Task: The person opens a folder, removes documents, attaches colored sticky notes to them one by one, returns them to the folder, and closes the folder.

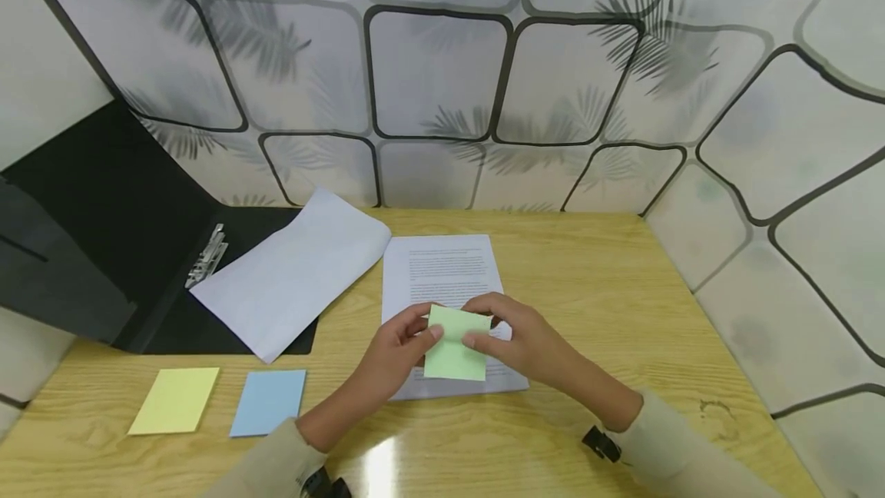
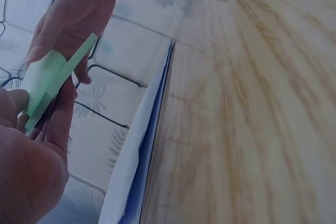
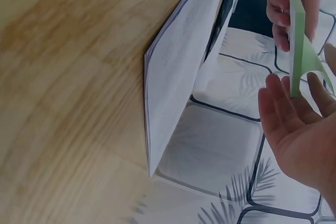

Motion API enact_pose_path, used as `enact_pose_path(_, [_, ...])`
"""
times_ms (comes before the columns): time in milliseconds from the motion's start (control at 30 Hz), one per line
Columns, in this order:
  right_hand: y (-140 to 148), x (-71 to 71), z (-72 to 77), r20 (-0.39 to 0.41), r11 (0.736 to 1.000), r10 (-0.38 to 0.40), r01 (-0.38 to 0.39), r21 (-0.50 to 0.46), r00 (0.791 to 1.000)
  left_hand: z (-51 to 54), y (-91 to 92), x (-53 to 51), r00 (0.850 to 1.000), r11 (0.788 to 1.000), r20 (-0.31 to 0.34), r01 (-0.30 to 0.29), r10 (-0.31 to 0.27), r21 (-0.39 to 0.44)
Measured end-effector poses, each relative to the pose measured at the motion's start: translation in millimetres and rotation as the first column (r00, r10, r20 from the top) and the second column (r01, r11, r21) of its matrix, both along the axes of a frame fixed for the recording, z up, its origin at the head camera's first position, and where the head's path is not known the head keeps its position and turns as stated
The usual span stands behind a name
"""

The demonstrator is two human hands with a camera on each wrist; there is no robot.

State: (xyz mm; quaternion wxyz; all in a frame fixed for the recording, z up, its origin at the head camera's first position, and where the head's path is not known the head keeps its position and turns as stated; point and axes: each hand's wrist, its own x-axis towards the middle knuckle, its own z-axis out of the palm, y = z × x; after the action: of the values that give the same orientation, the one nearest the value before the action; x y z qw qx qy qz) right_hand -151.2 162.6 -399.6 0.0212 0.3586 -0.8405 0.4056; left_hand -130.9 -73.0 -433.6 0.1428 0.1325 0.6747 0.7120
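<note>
Both hands hold a light green sticky note pad (image 1: 456, 360) over the printed sheets (image 1: 449, 260). My left hand (image 1: 394, 352) grips the pad's left side, thumb on the front and fingers behind. At the opposite side, my right hand (image 1: 528, 340) pinches the top green sheet (image 2: 42, 74) with its thumb; the other fingers lie behind the pad. In both wrist views that sheet bows away from the pad but still joins it along one edge. A yellow sticky note pad (image 1: 176, 401) and a blue sticky note pad (image 1: 268, 403) lie on the table to the left.
A black folder (image 1: 138, 206) stands open at the far left, its cover leaning on the patterned wall (image 1: 442, 68). Loose white paper (image 1: 297, 275) lies across its metal clip (image 1: 207, 256). The wooden table (image 1: 588, 275) extends to the right of the printed sheets.
</note>
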Motion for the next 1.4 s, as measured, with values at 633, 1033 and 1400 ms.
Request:
enact_pose_path(633, [7.7,-8.6,3.0,-0.085,0.995,0.082,-0.086,-0.044,0.993,-2.4,-4.6,-0.1,0.997,0.995,0.039,0.073,-0.07,-0.068])
enact_pose_path(1033, [13.6,-18.1,6.3,0.267,0.988,-0.095,0.123,-0.091,0.959,0.0,-10.8,6.9,0.999,0.98,-0.005,0.045,-0.047,-0.193])
enact_pose_path(1400, [55.9,-40.4,1.8,0.425,0.928,-0.253,0.342,-0.148,0.869,5.3,-60.3,34.6,0.993,0.953,0.052,-0.085,0.105,-0.289])
